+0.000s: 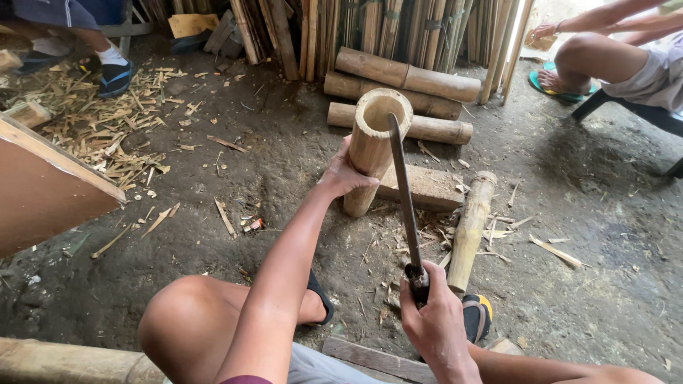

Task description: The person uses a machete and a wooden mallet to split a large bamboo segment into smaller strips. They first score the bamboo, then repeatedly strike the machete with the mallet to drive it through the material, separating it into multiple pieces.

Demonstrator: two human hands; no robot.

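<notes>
A thick, hollow bamboo section [371, 146] is standing nearly upright on the dirt, leaning slightly, its open pale end facing up. A long dark blade [403, 192] is resting its tip across that rim, slanting down toward the handle.

Pale tan bamboo tube [371, 146]; dark grey blade [403, 192]; brown dirt floor [284, 163]; green sandal [551, 85]; black sandal with yellow patch [475, 316].
</notes>
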